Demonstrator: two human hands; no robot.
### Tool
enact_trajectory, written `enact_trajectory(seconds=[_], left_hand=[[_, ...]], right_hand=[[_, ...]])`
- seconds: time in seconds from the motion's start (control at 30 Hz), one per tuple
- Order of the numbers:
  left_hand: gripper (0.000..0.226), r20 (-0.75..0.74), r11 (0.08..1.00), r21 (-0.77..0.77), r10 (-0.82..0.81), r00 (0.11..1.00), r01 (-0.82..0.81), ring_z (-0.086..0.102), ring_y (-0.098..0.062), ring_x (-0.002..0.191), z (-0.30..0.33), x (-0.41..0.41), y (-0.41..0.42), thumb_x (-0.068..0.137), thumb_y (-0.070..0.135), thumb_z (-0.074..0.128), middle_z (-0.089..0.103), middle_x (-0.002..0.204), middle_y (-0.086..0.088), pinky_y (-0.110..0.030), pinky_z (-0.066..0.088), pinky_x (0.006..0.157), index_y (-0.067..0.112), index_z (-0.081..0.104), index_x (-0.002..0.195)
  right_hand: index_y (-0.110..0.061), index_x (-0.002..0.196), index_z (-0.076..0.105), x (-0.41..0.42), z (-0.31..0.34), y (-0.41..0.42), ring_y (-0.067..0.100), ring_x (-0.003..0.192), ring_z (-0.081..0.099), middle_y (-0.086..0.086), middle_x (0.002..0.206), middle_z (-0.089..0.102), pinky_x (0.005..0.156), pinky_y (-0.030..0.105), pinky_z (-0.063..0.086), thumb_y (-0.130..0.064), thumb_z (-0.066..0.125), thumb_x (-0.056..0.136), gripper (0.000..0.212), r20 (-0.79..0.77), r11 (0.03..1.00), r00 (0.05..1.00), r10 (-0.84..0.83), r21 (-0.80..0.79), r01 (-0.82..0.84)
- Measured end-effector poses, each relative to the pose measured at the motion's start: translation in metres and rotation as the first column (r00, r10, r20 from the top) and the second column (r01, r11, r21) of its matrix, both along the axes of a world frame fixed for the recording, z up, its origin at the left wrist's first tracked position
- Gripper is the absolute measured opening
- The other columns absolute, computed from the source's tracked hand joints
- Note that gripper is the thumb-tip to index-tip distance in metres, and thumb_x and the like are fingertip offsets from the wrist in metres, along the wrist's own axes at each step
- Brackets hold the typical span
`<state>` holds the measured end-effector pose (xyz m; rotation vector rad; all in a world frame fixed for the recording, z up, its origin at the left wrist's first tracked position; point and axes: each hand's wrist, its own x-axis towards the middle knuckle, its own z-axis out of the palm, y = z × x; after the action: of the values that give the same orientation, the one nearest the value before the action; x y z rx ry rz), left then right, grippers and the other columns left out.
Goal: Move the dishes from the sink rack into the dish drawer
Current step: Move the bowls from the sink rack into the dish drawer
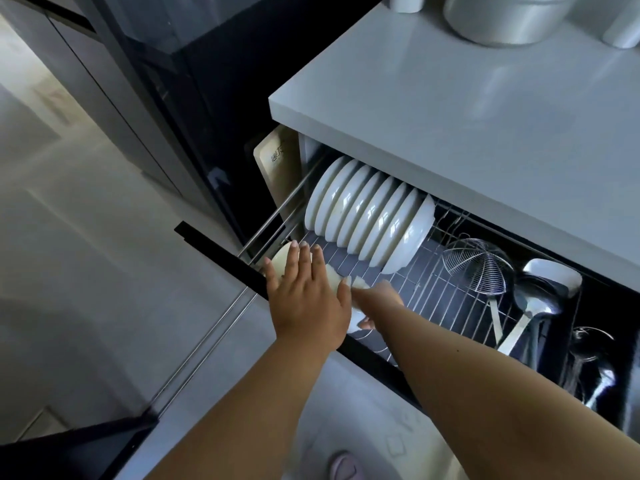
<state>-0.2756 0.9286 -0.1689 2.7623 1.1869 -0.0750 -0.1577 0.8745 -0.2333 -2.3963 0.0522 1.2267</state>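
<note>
Countertop (467, 109): upper right of frame, being overhung above open dish drawer (433, 282).
Plates (367, 216): being kept upright in row, frame centre, in drawer's wire rack.
Left hand (308, 296): being laid flat, fingers straight, over pale bowls (332, 275) at drawer's front left.
Right hand (377, 296): being reached in beside them; finger state cannot be told.
Skimmer (478, 265), ladle (533, 299): being stored right of plates.

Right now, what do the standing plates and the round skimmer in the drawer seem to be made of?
The plates look like glazed white ceramic: smooth, with bright window glints. The skimmer looks like polished steel wire: thin silvery strands in a mesh bowl, flat shiny handle.
</note>
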Motion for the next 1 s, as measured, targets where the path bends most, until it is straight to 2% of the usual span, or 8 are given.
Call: enact_trajectory(seconds=[0.2,0.37,0.5,0.6,0.7,0.8,0.9,1.0], left_hand=[[0.081,0.068,1.0,0.017,0.006,0.998,-0.007,0.0,-0.019,0.15,-0.005,-0.001,0.0,0.086,0.056,0.0,0.017,0.161,-0.006,-0.053,-0.006,0.117,0.015,0.018,0.153],[0.079,0.08,0.999,0.028,0.018,0.997,-0.02,0.007,-0.019,0.15,-0.007,0.0,0.0,0.088,0.056,0.005,0.023,0.159,-0.006,-0.053,-0.003,0.117,0.015,0.026,0.152],[0.078,0.068,0.999,0.036,0.029,0.997,-0.031,0.009,-0.019,0.149,-0.006,-0.001,0.0,0.087,0.054,0.007,0.025,0.159,-0.005,-0.053,-0.001,0.118,0.015,0.027,0.151],[0.08,0.034,0.999,0.029,0.022,0.999,-0.023,0.001,-0.019,0.15,-0.005,0.0,0.0,0.085,0.054,0.002,0.016,0.161,-0.004,-0.052,-0.005,0.119,0.016,0.018,0.154],[0.077,0.018,0.999,0.023,0.024,1.0,-0.025,-0.003,-0.018,0.15,-0.003,-0.001,0.001,0.088,0.054,0.007,0.011,0.162,-0.003,-0.051,-0.008,0.118,0.017,0.012,0.154],[0.076,0.008,1.0,0.016,0.026,1.0,-0.026,-0.001,-0.017,0.15,-0.001,-0.002,0.0,0.088,0.054,0.011,0.013,0.162,-0.003,-0.051,-0.008,0.118,0.015,0.014,0.154],[0.075,-0.011,1.0,0.002,0.03,0.999,-0.03,0.0,-0.017,0.15,0.003,-0.001,-0.001,0.09,0.055,0.011,0.014,0.162,-0.004,-0.05,-0.009,0.118,0.015,0.015,0.154],[0.071,-0.059,0.999,-0.019,0.036,0.998,-0.037,0.002,-0.018,0.15,0.006,0.0,-0.001,0.095,0.055,0.022,0.015,0.162,-0.004,-0.049,-0.008,0.119,0.015,0.014,0.154]], right_hand=[[-0.001,0.113,0.054,-0.003,-0.013,0.01,0.018,0.052,0.069,0.011,0.092,0.07,0.056,0.027,0.059,-0.05,0.068,0.074,0.064,-0.038,1.0,0.999,0.024,0.005,-0.024],[0.0,0.096,0.058,-0.004,-0.021,0.017,0.026,0.071,0.072,0.012,0.08,0.067,0.07,0.039,0.062,-0.037,0.065,0.078,0.041,-0.078,0.998,0.997,-0.006,0.059,0.011],[-0.007,0.088,0.051,-0.005,-0.029,0.023,0.027,0.082,0.059,0.013,0.096,0.058,0.079,0.038,0.056,-0.029,0.053,0.093,0.022,-0.065,0.995,0.996,0.056,0.091,-0.05],[-0.014,0.071,0.042,-0.006,-0.032,0.023,0.028,0.085,0.055,0.013,0.099,0.055,0.084,0.041,0.053,-0.025,0.049,0.096,0.029,-0.043,0.991,0.994,0.099,0.094,-0.095],[-0.006,0.089,0.051,-0.005,-0.026,0.018,0.026,0.085,0.055,0.012,0.099,0.055,0.078,0.037,0.053,-0.03,0.051,0.094,0.024,-0.049,0.985,0.985,0.165,0.053,-0.162],[-0.002,0.132,0.041,-0.001,-0.018,0.012,0.026,0.094,0.062,0.009,0.103,0.056,0.079,0.036,0.054,-0.043,0.055,0.088,0.061,-0.054,0.989,0.989,0.141,0.043,-0.139],[-0.004,0.132,0.043,0.002,-0.006,0.008,0.031,0.099,0.064,0.011,0.11,0.058,0.077,0.034,0.053,-0.053,0.054,0.087,0.068,-0.018,0.992,0.998,0.065,0.108,-0.063],[-0.006,0.112,0.052,0.005,0.007,0.001,0.027,0.092,0.065,0.008,0.09,0.057,0.06,0.026,0.042,-0.055,0.052,0.088,0.054,0.021,0.984,0.998,0.058,0.17,-0.061]])
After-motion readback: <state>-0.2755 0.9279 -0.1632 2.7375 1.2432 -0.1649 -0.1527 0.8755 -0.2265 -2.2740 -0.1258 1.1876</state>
